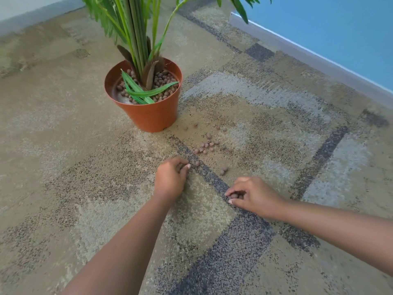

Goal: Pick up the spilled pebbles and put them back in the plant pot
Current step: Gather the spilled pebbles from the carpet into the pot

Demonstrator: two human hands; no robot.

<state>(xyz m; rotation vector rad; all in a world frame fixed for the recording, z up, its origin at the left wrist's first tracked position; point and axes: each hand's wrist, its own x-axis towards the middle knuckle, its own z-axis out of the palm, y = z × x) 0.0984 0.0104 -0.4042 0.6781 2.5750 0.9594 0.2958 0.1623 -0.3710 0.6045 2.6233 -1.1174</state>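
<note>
A patterned carpet (63, 128) in beige, grey and dark blue blocks covers the floor, meeting a blue wall (331, 33) with a pale skirting board (297, 52) at the upper right. On the carpet stands a terracotta-coloured plant pot (148, 113), upright, holding a green plant (136, 28) whose base is ringed by brown pebbles inside the pot (a bare patch shows at the pot's left inner side). Spilled pebbles (207, 144) lie scattered on the carpet just to the right of and in front of the pot, the thickest cluster between the pot and the hands, with a few strays nearer the pot's base and a small pair (223, 170) between the two hands.

The left hand (171, 177) rests low on the carpet, its grip curled nearly closed, fingertips beside a couple of pebbles on a dark stripe; whether it actually holds any I cannot tell. The right hand (253, 195) is also down on the carpet, grip pinched closed around a few pebbles visible between its thumb and fingers.
</note>
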